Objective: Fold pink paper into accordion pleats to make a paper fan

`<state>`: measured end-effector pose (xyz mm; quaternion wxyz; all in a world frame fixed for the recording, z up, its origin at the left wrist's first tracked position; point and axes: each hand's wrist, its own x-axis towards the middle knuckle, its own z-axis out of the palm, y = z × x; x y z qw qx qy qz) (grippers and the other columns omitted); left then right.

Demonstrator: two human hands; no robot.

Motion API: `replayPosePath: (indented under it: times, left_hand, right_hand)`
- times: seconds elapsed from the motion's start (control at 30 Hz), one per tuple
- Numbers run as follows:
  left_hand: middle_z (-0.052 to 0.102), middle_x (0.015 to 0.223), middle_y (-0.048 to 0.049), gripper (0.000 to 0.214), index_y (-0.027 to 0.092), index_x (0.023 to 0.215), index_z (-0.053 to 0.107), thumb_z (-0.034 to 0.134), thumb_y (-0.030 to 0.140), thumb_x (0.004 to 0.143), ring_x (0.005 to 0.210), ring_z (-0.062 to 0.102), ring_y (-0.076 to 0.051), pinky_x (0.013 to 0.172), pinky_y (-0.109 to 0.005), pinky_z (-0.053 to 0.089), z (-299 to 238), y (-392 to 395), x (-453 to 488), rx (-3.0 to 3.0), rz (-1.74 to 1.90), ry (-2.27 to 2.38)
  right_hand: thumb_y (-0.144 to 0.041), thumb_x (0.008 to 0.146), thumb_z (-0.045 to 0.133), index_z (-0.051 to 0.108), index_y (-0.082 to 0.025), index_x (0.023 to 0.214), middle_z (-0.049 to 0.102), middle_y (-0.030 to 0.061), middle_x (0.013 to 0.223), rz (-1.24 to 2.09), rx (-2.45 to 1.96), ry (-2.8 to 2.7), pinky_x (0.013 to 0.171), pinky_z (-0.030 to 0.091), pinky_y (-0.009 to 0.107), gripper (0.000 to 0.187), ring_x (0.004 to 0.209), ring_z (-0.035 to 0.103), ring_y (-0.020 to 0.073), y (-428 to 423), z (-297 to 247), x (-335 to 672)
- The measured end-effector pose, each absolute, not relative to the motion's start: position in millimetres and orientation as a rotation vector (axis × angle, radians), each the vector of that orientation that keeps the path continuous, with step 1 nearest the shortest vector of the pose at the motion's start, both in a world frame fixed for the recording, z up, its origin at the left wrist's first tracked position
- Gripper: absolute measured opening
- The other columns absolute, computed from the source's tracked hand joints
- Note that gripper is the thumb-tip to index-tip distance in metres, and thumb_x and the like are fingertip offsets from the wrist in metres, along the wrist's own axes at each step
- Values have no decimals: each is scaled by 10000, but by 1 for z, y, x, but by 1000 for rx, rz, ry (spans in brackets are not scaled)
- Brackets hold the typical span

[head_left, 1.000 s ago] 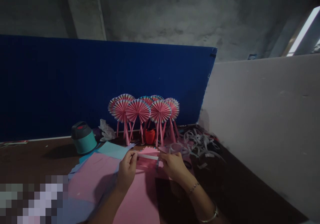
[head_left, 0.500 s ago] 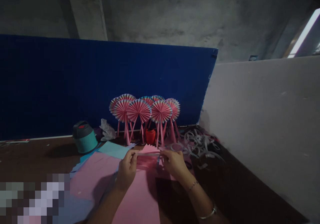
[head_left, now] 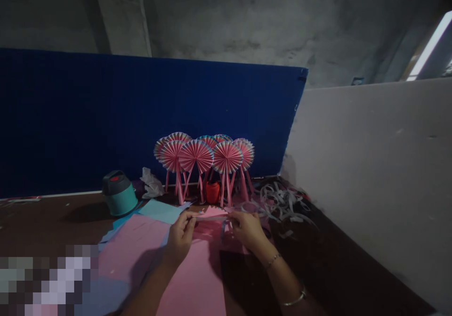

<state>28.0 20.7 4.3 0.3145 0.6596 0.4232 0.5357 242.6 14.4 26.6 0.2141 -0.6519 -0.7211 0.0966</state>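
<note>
My left hand (head_left: 180, 238) and my right hand (head_left: 247, 229) each pinch one end of a pleated pink paper strip (head_left: 211, 213), held level just above the table. Both hands are closed on it, thumbs on top. Under them lie large pink paper sheets (head_left: 192, 278) and a light blue sheet (head_left: 159, 210). Behind the strip, several finished pink paper fans on sticks (head_left: 206, 160) stand against the blue board (head_left: 106, 118).
A teal lidded container (head_left: 119, 194) sits at the back left beside crumpled white paper (head_left: 151, 184). A small red jar (head_left: 212, 192) stands among the fan sticks. Grey paper offcuts (head_left: 282, 203) pile up at the right, by the white partition (head_left: 370, 174).
The pleated strip has tilted flatter and risen slightly; my hands shifted a little up and away from me, still holding its ends.
</note>
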Motion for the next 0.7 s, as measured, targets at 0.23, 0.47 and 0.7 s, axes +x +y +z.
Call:
replayPosePath:
  times: [0.23,0.47,0.7]
  left_hand:
    - [708,936,-88,323,170,926,624,493,458,859,869,665,-213,795,-309,507,6,21,25,1716,1385,1071]
    - [699,857,-72,326,162,940,614,493,455,866,810,660,-201,768,-310,513,5,23,21,1673,1338,1037]
    - [696,933,-93,342,163,934,630,507,472,854,854,653,-205,808,-322,512,15,16,23,1655,1312,986]
  right_hand:
    - [-213,830,493,722,-267,860,745,11,854,301,-1780,-2004,819,273,319,237,875,641,198,12,33,244]
    - [-342,879,502,725,-262,877,744,22,831,302,-1744,-2005,822,295,323,236,852,648,203,10,36,245]
    - [-349,898,480,730,-263,938,748,33,900,340,-1773,-2027,764,345,283,267,876,659,196,13,34,246]
